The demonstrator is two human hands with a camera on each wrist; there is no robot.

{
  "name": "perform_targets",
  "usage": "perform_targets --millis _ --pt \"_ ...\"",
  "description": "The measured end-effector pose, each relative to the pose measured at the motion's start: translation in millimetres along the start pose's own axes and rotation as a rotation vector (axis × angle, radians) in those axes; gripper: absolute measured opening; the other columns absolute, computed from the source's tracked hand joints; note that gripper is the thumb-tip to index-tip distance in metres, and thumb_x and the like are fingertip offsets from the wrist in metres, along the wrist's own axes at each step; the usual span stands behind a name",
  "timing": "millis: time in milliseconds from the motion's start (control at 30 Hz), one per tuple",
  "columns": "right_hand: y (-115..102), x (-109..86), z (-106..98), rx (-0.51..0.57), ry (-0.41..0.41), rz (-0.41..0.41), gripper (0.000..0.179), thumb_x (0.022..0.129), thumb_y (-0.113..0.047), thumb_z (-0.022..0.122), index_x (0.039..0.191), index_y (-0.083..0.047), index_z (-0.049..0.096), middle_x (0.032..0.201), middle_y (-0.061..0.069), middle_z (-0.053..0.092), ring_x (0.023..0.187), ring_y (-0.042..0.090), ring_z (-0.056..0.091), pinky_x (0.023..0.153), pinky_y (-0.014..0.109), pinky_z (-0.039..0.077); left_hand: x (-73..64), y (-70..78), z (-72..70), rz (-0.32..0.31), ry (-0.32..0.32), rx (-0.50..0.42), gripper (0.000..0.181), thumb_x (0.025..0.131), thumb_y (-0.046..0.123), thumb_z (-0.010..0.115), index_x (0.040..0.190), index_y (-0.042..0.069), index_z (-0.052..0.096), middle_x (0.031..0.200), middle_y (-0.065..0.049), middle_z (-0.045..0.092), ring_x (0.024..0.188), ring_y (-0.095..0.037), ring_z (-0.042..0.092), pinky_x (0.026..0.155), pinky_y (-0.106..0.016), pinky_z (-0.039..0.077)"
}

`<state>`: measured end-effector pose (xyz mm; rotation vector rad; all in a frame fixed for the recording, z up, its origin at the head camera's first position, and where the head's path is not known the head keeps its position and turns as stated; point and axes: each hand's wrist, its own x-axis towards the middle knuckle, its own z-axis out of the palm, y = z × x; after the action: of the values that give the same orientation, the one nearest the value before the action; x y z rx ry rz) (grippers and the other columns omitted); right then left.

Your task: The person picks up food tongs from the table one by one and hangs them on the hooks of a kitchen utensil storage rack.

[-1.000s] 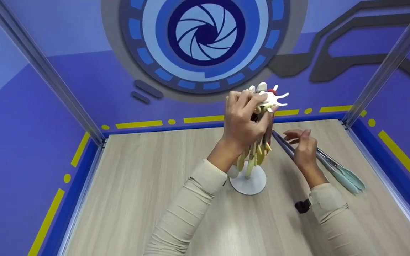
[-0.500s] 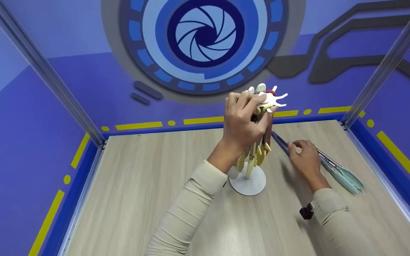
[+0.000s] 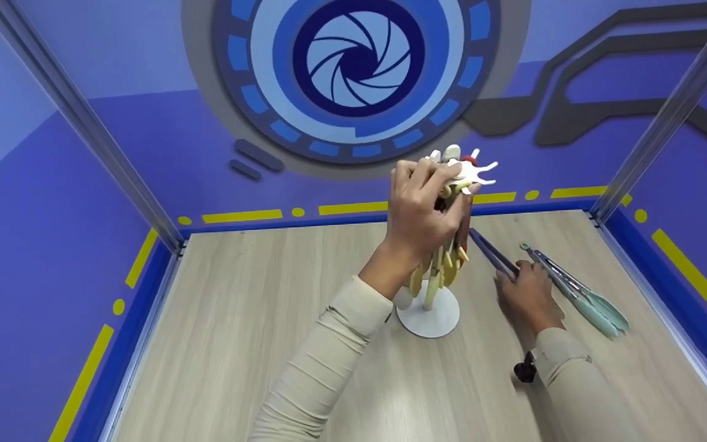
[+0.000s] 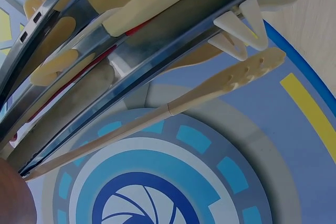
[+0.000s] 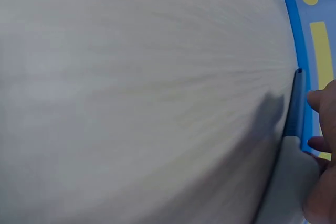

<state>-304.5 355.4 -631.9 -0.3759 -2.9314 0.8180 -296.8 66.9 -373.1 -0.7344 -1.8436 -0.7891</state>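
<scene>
My left hand [image 3: 418, 205] grips the white hooked top [image 3: 471, 173] of a utensil stand with a round white base [image 3: 428, 322]. Several utensils hang from the stand below that hand. In the left wrist view these include metal tongs [image 4: 194, 17] and a tan utensil with a bumpy head [image 4: 252, 72]. On the table to the right, my right hand [image 3: 531, 294] has thumb and fingers around a utensil with a dark blue handle [image 3: 487, 247]. Its blue end [image 5: 297, 100] and grey part [image 5: 289, 177] show in the right wrist view; its far part is hidden by the hand.
Metal tongs with teal heads [image 3: 599, 312] lie just right of my right hand. The wood-look table [image 3: 255, 325] is bounded by a blue back wall [image 3: 139, 153] and side walls with metal corner posts [image 3: 672, 116].
My right hand has come down and slightly nearer me onto the dark blue utensil, uncovering the ring end of the teal tongs. The left hand keeps its grip on the stand top.
</scene>
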Motion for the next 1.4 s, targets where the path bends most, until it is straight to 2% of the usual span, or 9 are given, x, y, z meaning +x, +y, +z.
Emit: perform_targets --millis 167,567,1000,1400 --pt "-2.3 1.4 6.7 -0.017 0.027 0.01 0.065 0.103 -0.04 0.055 0.143 0.009 0.043 0.13 0.029 0.048 0.121 0.046 0.042 0.102 0.062 0.035 0.2 -1.6 0.0 -0.004 0.002 0.0 0.034 0.094 0.044 0.067 0.112 0.017 0.076 0.099 0.001 0.066 0.095 -0.018 0.049 0.085 -0.032 0.039" --pt "-8.3 5.0 11.1 -0.168 0.053 0.031 0.059 0.105 -0.034 0.051 0.138 0.015 0.044 0.118 0.03 0.048 0.11 0.047 0.045 0.097 0.06 0.037 -0.9 -0.5 0.2 -0.012 -0.011 0.015 0.034 0.095 0.044 0.065 0.113 0.017 0.075 0.1 0.002 0.066 0.096 -0.017 0.049 0.085 -0.031 0.039" --pt "-3.6 7.9 12.6 -0.187 0.038 0.011 0.057 0.106 -0.034 0.048 0.136 0.015 0.043 0.115 0.03 0.047 0.107 0.047 0.044 0.094 0.061 0.037 -0.7 -0.4 0.7 -0.008 -0.006 0.029 0.034 0.095 0.045 0.065 0.113 0.017 0.076 0.101 0.002 0.067 0.095 -0.017 0.049 0.085 -0.03 0.04" --pt "-2.3 6.8 12.7 -0.193 0.08 -0.011 0.056 0.104 -0.031 0.05 0.13 0.018 0.046 0.113 0.032 0.048 0.106 0.048 0.046 0.094 0.061 0.037 -1.1 -0.5 2.1 -0.002 0.012 0.025 0.034 0.095 0.044 0.066 0.112 0.017 0.076 0.101 0.002 0.067 0.096 -0.017 0.05 0.086 -0.031 0.04"
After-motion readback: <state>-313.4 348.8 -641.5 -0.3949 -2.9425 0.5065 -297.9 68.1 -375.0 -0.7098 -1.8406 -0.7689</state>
